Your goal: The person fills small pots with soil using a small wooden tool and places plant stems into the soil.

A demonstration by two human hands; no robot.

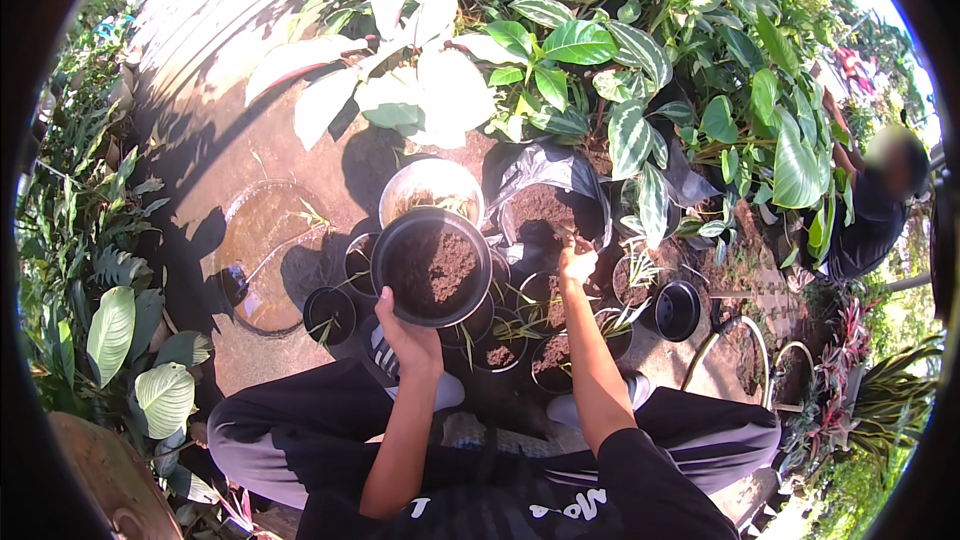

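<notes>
Apparently pot-filling: left hand (408, 340) pinches black plant pot (440, 317) by its rim; right hand (577, 262), hold unclear, at bagged soil (540, 204); scooping likely next.

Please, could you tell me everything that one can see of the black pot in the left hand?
The pot is round, black and smooth, apparently plastic, with a wide rim. Its open top faces the camera, showing loose brown soil inside; how deep it is cannot be told. I see no plant clearly rooted in it. The left hand grips its near edge, thumb at the rim. In the view it partly covers a white container behind it; whether they touch is unclear.
</notes>
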